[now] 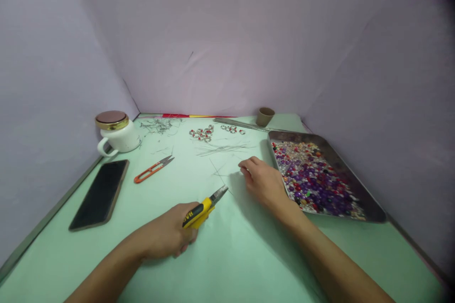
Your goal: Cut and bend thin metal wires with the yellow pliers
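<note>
My left hand is wrapped round the yellow and black handles of a pair of pliers. Their metal jaws point up and to the right, and a thin wire runs up from close to the tip. My right hand hovers or rests just left of the bead tray, thumb and fingertips pinched together. A fine wire seems to reach those fingertips, too thin to follow clearly. Beyond the hands lie several loose cut wires and rings of wire strung with red and clear beads.
At right stands a metal tray of mixed beads, with a small brown cup behind it and a wire bundle nearby. On the left are orange thread snips, a phone, a lidded white mug and wire scraps.
</note>
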A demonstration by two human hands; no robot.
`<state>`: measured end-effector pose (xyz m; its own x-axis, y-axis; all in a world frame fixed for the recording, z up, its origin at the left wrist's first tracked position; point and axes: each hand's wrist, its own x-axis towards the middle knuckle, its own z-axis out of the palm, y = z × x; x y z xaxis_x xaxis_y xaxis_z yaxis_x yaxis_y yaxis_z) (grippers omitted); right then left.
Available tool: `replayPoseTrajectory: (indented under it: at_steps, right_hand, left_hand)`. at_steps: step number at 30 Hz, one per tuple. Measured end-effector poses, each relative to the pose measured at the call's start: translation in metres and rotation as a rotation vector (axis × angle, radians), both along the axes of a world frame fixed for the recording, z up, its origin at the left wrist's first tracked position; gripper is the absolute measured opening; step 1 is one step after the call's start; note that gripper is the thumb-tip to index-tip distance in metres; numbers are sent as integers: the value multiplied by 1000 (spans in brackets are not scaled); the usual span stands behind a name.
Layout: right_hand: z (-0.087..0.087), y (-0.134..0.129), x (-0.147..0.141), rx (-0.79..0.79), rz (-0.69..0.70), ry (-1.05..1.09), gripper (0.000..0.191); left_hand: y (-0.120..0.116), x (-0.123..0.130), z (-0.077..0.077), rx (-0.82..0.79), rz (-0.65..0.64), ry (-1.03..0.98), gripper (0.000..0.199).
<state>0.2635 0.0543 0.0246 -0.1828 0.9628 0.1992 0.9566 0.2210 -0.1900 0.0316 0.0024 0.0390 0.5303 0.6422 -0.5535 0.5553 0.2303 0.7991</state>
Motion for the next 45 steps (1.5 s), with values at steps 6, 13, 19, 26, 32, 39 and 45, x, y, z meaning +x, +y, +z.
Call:
replayPoseTrajectory:
  at_steps: [6, 13, 19, 26, 32, 39, 45]
  right_hand:
    - [0, -16, -12, -357, 193, 529, 33]
    - [-17, -23, -23, -483, 174, 1003, 21]
    - [-20, -24, -27, -534, 117, 1078, 22]
    - [-14, -24, -29, -662, 63, 1225, 20]
    - [-16, -27, -30, -631, 78, 1249, 20]
    - [-17, -33, -33, -573, 16, 1264, 19]
    - [-11, -31, -32, -587, 14, 1274, 18]
  left_hand:
    - [-1, 4, 5, 166, 52, 85, 8]
    - [1, 5, 8, 270, 48, 163, 11]
    - [0, 5, 5, 367, 12, 228, 9]
    - [-3, 6, 6, 366, 32, 232, 13]
    - [-5, 7, 7, 377, 43, 249, 14]
    - [-9, 10, 6, 424, 2, 374, 26]
    - [-8, 21, 0, 609, -64, 709, 52]
